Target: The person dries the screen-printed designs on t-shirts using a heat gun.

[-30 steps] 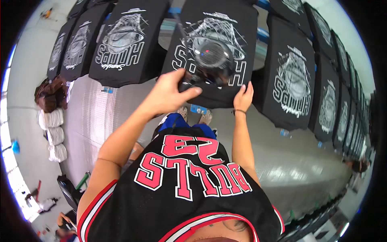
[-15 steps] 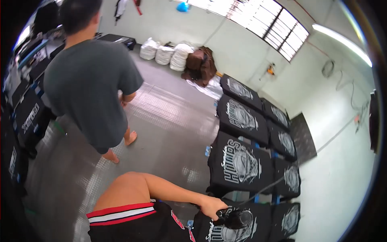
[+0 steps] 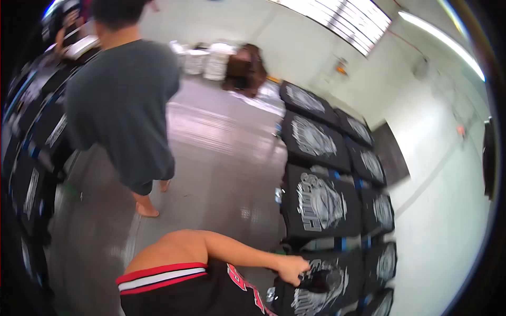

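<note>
My left hand (image 3: 294, 269) is closed around the handle of a black tool (image 3: 319, 282), which looks like a hand-held dryer and is blurred. Under the tool lies a black shirt (image 3: 337, 268) with a grey printed design, spread flat on a board. My bare left arm reaches across from the lower left. My right hand is out of the picture.
More printed black shirts (image 3: 321, 203) lie on boards in two rows on the right. A person in a dark grey shirt (image 3: 124, 105) stands barefoot at left, beside other black shirts (image 3: 31, 192). White sacks (image 3: 216, 60) and brown cloth (image 3: 245, 71) rest by the far wall.
The view has shifted, and my left hand with the tool appears slightly farther right over the shirt. The person in grey has turned and stepped. Another person now shows at upper left.
</note>
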Tool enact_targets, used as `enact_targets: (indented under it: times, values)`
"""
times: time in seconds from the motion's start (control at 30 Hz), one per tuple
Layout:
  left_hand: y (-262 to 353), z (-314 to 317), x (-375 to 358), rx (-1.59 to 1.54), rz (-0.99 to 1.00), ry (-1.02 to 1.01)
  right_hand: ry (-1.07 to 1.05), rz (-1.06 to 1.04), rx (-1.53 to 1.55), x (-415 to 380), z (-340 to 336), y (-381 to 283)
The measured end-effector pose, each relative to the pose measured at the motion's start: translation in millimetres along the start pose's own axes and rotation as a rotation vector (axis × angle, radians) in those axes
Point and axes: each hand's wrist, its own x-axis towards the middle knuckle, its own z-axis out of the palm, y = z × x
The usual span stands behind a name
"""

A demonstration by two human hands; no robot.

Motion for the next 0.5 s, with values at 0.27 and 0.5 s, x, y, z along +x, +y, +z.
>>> enact_targets:
  times: [0.27, 0.5]
  values:
    - [16, -25, 9, 0.037, -0.082, -0.078, -0.365, 0.344, 0.213, 6, -96, -81]
    - [65, 4, 20, 0.035, 0.223, -0.18, -0.149, -0.542, 0.993, 69, -347, -255]
